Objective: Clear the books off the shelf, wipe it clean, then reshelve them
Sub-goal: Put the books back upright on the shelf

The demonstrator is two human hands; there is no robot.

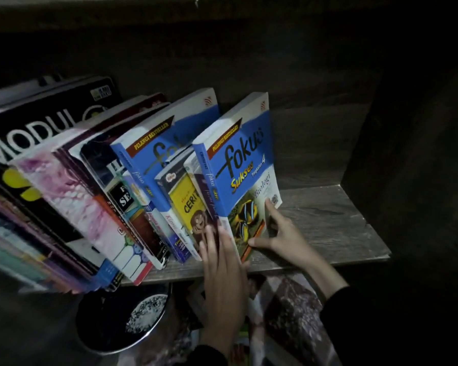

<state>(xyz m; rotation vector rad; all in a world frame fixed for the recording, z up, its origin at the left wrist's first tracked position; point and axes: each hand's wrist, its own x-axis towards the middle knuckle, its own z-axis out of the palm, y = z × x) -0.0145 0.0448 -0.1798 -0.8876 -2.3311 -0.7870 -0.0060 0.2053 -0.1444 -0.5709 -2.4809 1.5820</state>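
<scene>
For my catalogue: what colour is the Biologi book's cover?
The Biologi book is mainly blue; head view.

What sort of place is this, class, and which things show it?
Probably a student's bookshelf at home, though the room is too dark to be sure. A wood-grain shelf holds a leaning row of school books, among them a Fokus Biologi textbook and a MODUL book.

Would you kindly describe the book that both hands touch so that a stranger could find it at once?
On the wooden shelf stands a row of books. Take the last book at its right end, with the left hand at its spine and the right hand on its cover. Unlike the other blue book further left, its cover shows a striped fish.
</scene>
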